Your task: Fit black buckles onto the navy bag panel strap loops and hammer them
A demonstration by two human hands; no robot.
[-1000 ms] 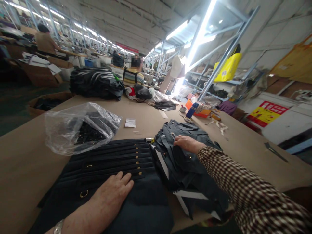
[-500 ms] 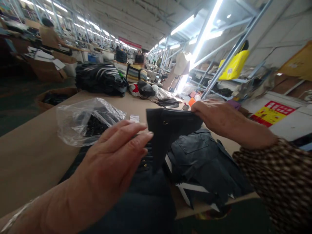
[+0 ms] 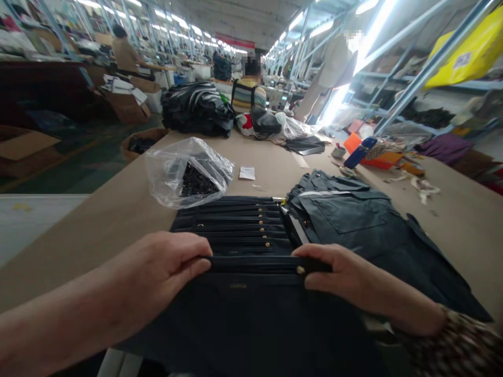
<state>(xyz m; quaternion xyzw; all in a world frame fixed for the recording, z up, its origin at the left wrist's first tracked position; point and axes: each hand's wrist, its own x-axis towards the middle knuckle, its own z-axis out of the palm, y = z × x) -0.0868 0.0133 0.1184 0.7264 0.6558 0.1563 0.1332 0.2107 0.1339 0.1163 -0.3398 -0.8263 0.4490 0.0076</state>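
Both hands grip the top edge of a dark fabric piece [image 3: 251, 314] that lies in front of me. My left hand [image 3: 161, 272] pinches its left end, and my right hand [image 3: 341, 275] pinches its right end next to a small brass stud. The piece sits on a staggered stack of like dark pieces [image 3: 231, 222], each with a brass stud. To the right lies a heap of dark grey garment parts [image 3: 353, 220] with white strips showing.
A clear plastic bag [image 3: 188, 173] holding small dark parts lies on the brown table [image 3: 98, 225] at the left. A white slip [image 3: 247, 173] lies behind the stack. Orange tray and blue bottle [image 3: 363, 152] stand far right. A seated person [image 3: 247, 91] and black bundles [image 3: 196, 110] are at the far end.
The dark piece held up in the air half a second ago now lies flat on the stack. Both hands have come down and grip its top edge.
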